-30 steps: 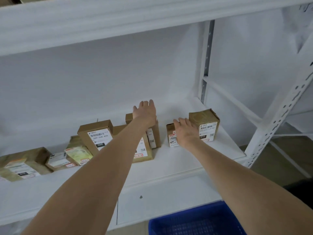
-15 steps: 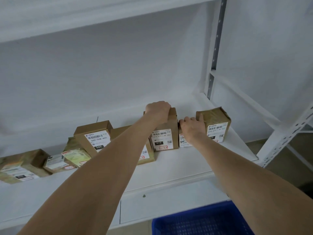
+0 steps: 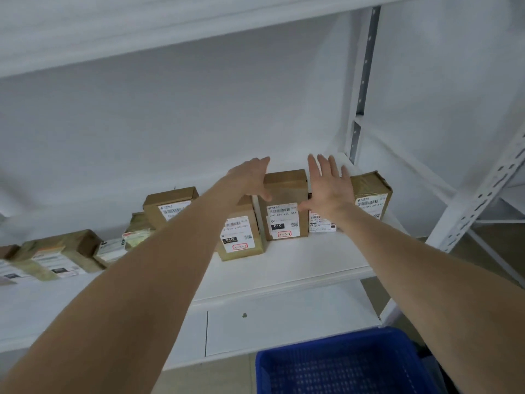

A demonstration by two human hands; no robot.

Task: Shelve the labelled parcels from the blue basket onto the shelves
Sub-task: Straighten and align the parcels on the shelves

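Observation:
A brown labelled parcel (image 3: pixel 284 206) stands upright on the white shelf (image 3: pixel 298 265), its label facing me. My left hand (image 3: pixel 250 177) is at its upper left corner with fingers spread, thumb over the front edge. My right hand (image 3: pixel 326 183) is flat and spread just right of it, in front of a small parcel (image 3: pixel 321 223). Another parcel (image 3: pixel 241 234) leans at the left, and one (image 3: pixel 372 194) stands at the right. The blue basket (image 3: pixel 341 365) sits below; the part in view holds nothing.
More parcels line the shelf to the left: an upright box (image 3: pixel 167 203) and low ones (image 3: pixel 56 251). An upper shelf (image 3: pixel 142 29) runs overhead. A white upright post (image 3: pixel 480 189) stands at the right.
My left hand gripped the top of the upright parcel half a second ago and has let go. Both hands now have straight, spread fingers beside it.

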